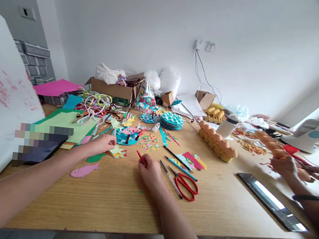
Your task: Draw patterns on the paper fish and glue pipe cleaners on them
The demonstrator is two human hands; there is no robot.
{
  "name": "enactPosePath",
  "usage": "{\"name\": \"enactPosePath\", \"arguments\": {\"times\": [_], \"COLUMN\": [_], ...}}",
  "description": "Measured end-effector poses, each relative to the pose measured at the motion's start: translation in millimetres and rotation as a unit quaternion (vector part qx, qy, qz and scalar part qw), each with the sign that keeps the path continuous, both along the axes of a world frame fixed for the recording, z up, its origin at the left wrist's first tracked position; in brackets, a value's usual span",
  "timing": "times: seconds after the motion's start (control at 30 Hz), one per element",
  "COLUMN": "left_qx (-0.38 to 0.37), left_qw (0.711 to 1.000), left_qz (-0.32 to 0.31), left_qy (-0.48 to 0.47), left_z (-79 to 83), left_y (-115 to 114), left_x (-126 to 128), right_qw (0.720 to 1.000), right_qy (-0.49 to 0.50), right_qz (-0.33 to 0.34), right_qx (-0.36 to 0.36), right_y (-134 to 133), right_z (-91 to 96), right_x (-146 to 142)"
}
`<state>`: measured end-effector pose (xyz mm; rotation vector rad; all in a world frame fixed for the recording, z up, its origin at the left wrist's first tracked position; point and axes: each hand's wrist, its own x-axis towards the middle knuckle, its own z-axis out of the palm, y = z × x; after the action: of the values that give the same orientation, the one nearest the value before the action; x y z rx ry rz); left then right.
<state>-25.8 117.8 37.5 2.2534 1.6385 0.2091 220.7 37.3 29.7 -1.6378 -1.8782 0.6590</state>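
Left of the scissors [178, 175], the right hand [150, 170] has its grip clamped on a red pen [140, 155], presumably for control. Farther left, the left hand [106, 143] curls beside paper fish [118, 153]; whether its grip pinches one, I cannot tell.

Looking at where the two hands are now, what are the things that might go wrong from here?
The right hand holds a red pen, which might leave a stray mark on the table.

The small colored paper bits lie loose beyond that hand; a forward sweep could scatter them.

The scissors lie close to the right forearm, so an outward move might knock them.
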Motion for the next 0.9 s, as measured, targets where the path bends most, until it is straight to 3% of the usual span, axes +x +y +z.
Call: {"name": "enactPosePath", "arguments": {"times": [0.1, 0.23, 0.43, 0.67, 0.9], "left_qx": [0.025, 0.049, 0.005, -0.023, -0.015], "left_qw": [0.999, 0.997, 0.995, 0.983, 0.977], "left_qz": [-0.008, -0.018, -0.053, -0.099, -0.104], "left_qy": [0.029, 0.051, 0.089, 0.151, 0.185], "left_z": [1.7, 16.2, 34.7, 27.4, 21.0], "left_y": [-0.4, 0.6, -12.9, -37.7, -36.0], "left_x": [1.3, -4.5, -26.9, -42.0, -46.1], "right_qw": [1.0, 0.999, 0.998, 0.997, 0.997], "right_qy": [-0.021, -0.043, -0.06, -0.063, -0.061], "right_qz": [0.013, 0.025, 0.03, 0.029, 0.034], "right_qx": [0.006, 0.013, 0.02, 0.038, 0.04], "right_y": [-1.0, -2.0, -2.0, 0.0, -1.9], "right_z": [-0.6, -2.2, -2.9, -6.8, -6.0], "right_x": [0.8, 0.9, 0.5, 5.0, 4.7]}}
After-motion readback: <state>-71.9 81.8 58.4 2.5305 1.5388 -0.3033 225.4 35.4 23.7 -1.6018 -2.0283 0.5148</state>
